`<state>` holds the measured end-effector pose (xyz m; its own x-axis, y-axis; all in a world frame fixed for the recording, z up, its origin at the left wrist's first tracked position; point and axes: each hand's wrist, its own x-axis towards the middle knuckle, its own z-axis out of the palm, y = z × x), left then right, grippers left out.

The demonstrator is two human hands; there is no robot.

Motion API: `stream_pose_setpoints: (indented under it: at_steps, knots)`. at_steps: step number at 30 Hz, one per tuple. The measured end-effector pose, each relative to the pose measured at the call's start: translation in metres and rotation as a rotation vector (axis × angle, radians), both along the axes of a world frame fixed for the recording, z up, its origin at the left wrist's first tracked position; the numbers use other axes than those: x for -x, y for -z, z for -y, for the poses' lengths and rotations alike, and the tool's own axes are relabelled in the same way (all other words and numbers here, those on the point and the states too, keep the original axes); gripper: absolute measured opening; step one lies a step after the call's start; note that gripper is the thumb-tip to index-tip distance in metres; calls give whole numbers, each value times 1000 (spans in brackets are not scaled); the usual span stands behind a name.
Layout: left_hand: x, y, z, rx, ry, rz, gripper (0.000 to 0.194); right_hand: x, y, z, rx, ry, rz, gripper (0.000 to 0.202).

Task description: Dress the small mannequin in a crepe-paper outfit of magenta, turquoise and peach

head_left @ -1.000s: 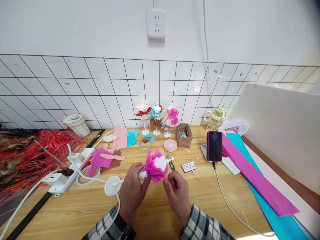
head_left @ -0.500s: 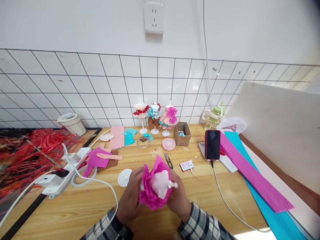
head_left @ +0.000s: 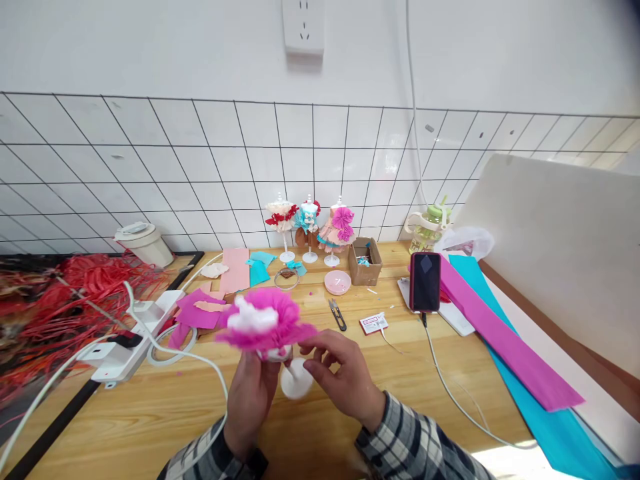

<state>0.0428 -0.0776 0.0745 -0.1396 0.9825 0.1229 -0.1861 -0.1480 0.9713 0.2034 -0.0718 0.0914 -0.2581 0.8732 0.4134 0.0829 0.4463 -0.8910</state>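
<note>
My left hand (head_left: pixel 253 397) is closed around a small white dress form (head_left: pixel 253 319), held under its skirt and tipped with its top facing away. Bright pink crepe paper (head_left: pixel 283 313) flares around the form, blurred by motion. Below it shows the form's round white base (head_left: pixel 297 379), between my two hands. My right hand (head_left: pixel 343 373) is at the right edge of the crepe paper, its thumb and forefinger a little apart and the other fingers curled. Thread snips (head_left: pixel 337 315) lie on the table beyond the hands.
Three dressed forms (head_left: pixel 310 230) stand by the wall, beside a cardboard box (head_left: pixel 365 261) and pink bowl (head_left: pixel 337 283). Paper scraps (head_left: pixel 200 310) and a power strip (head_left: pixel 133 340) lie left. A phone (head_left: pixel 425 281) and long crepe strips (head_left: pixel 510 333) are right.
The dress form has swung left and turned, its top now pointing left and away; its base has moved right. My right hand has come off the form to the paper's edge.
</note>
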Motion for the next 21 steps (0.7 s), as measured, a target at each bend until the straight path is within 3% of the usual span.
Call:
stream_pose_setpoints:
  at_steps: [3, 6, 10, 16, 21]
  knots:
    - [-2, -22, -4, 169, 118, 316, 47, -1, -13, -6, 39, 118, 11, 12]
    - [-4, -34, -4, 308, 224, 510, 44, 0, -23, -10, 46, 153, 38, 10]
    - [-7, -31, 1, 346, 252, 529, 23, 5, -27, -11, 54, 140, 36, 17]
    - [-8, -28, 5, 318, 336, 400, 29, 8, -25, -11, 105, 174, 0, 28]
    - [-11, -33, 6, 316, 419, 307, 29, 6, -27, -11, 134, 110, -126, 21]
